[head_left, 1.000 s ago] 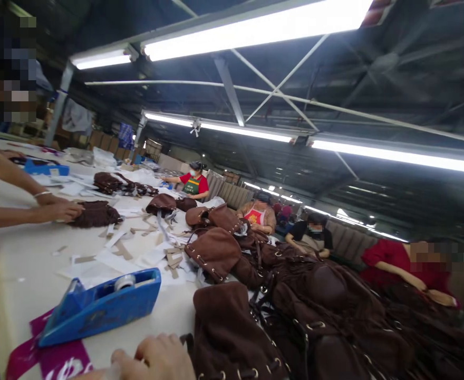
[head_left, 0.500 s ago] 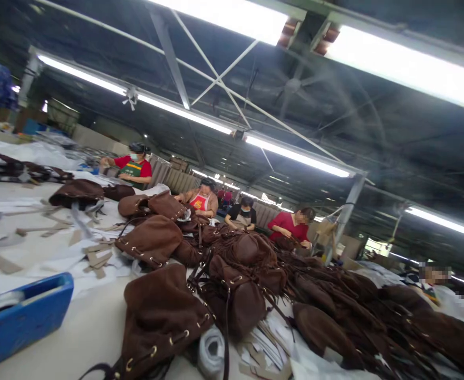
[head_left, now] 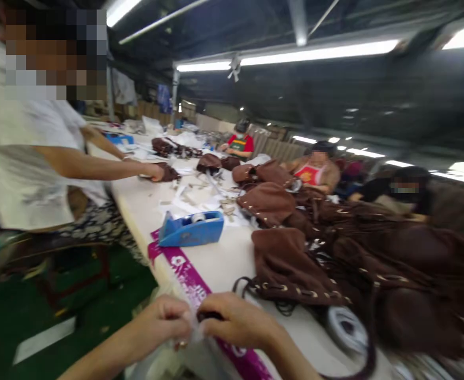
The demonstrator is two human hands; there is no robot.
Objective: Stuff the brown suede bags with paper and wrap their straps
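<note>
Standing co-worker [head_left: 30,158]: reached onto the tabletop [head_left: 232,256]
Left hand [head_left: 164,321]: grip pinched on a small pale piece [head_left: 194,335], blurred, at the near edge
Right hand [head_left: 235,322]: pinched it too; fingertips held close likely steadied it
Brown bag [head_left: 287,264]: just beyond

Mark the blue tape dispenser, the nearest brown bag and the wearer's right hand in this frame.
blue tape dispenser [head_left: 200,232], head view, on its blue side wall.
nearest brown bag [head_left: 283,258], head view, on the body above the eyelets.
right hand [head_left: 235,321], head view, on the back of the hand.
</note>
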